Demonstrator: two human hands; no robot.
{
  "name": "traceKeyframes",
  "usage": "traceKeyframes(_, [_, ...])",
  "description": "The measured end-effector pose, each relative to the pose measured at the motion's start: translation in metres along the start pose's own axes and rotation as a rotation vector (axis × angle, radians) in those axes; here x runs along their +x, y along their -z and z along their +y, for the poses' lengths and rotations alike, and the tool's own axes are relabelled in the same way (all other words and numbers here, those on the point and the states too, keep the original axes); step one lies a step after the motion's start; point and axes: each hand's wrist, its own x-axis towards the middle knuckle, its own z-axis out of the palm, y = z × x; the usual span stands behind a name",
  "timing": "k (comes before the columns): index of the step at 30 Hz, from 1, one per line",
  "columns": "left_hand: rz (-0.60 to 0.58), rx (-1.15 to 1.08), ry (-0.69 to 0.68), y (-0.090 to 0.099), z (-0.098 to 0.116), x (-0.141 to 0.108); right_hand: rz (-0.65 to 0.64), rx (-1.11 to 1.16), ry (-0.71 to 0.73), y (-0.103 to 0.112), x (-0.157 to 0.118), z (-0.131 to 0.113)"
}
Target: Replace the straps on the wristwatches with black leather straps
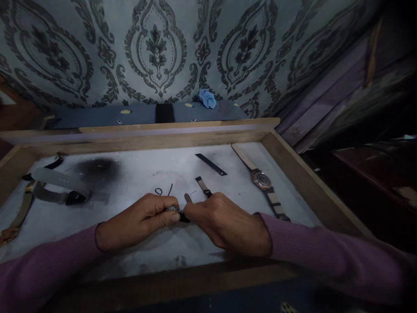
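Note:
Near the middle of the tray, my left hand (143, 217) pinches a small watch (172, 209), its round case mostly covered by the thumb and fingers. My right hand (221, 221) is closed close beside it, on a strap piece whose grey-brown rounded end (188, 198) sticks up past the fingers. A short black part (184, 216) shows between both hands. Just beyond my right hand lies another strap piece (203, 186) with a pale lining, its near end hidden by the knuckles. A thin black cord (158, 191) and a thin dark stick (170, 189) lie beyond my left hand.
A wooden-rimmed tray (182, 141) surrounds the work. Inside it lie a black blade-like strip (211, 164), a brown-strapped watch (262, 180) at right, a grey-strapped watch (61, 187) and a gold-toned watch (21, 211) at left. Behind are a blue cloth (207, 99) and a black rectangular object (164, 113).

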Motion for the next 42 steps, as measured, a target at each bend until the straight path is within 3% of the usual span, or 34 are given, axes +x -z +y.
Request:
traceKeyframes(8, [0.007,-0.106,0.054,-0.0011,-0.0026,0.0022,0.026,-0.203,0.078,-0.0034,-0.0012,0.0051])
traceKeyframes(15, [0.004,-0.189,0.002,0.0003,0.0005,0.0028,0.059,0.048,-0.021,-0.0029,-0.0006,0.0019])
traceKeyframes(25, [0.057,-0.148,-0.012,0.0013,-0.0011,0.0029,0.15,0.301,-0.056,-0.0032,0.0016,-0.0018])
traceKeyframes(37, [0.099,-0.001,0.008,-0.0007,-0.0009,0.0023,0.137,0.299,-0.099,-0.003,0.002,-0.0038])
traceKeyframes(42, [0.104,0.016,0.011,-0.0028,-0.0032,0.003,0.075,0.242,-0.104,-0.0016,0.0012,-0.0013])
